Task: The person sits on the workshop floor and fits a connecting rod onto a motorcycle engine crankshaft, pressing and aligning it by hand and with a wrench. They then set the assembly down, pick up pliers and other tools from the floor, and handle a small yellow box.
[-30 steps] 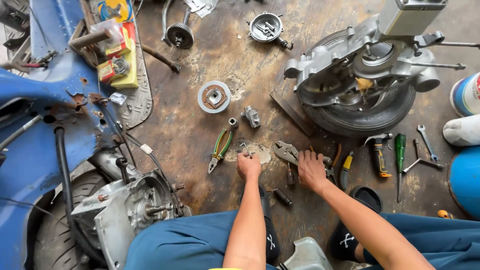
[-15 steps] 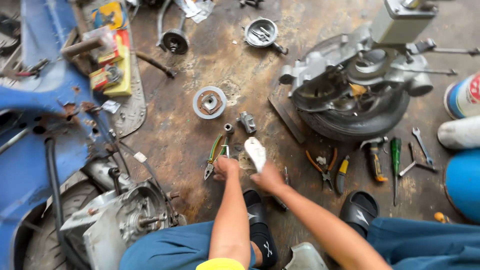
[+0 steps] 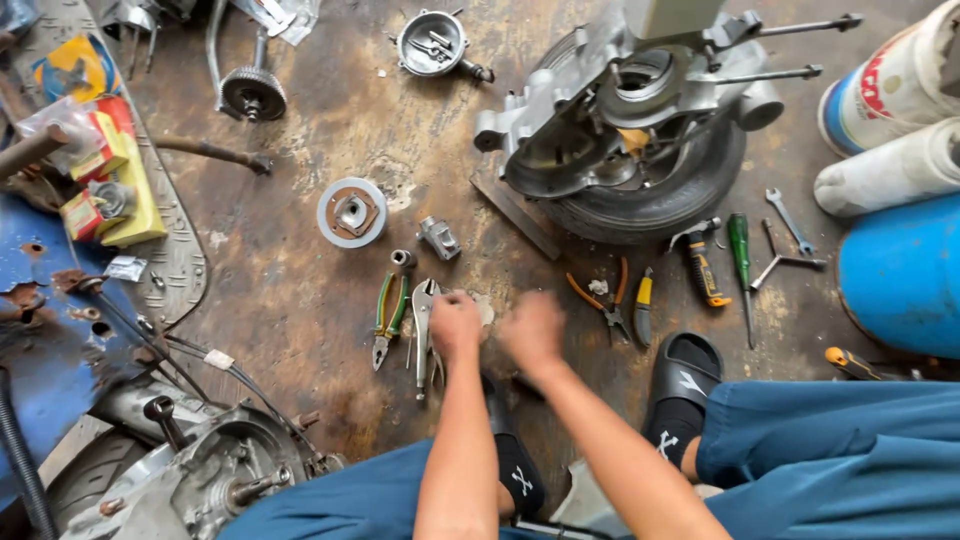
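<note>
At the far left lies a blue scooter body, with an engine below it near the bottom edge. Further right on the stained floor sits a round grey disc, then a small metal block. Green-handled pliers lie just left of the locking pliers, a long silvery tool with its jaws pointing up the frame and its handles toward the person.

The left hand rests curled, knuckles up, right beside the locking pliers and seems to touch them; whether its fingers close on anything cannot be told. The right hand is blurred and hovers just beside the left; its grip cannot be told either.

Right of the hands lie orange-handled pliers, a yellow-handled tool, a green screwdriver and a wrench. Above them an engine case sits on a tyre. A blue drum stands at the right edge.
</note>
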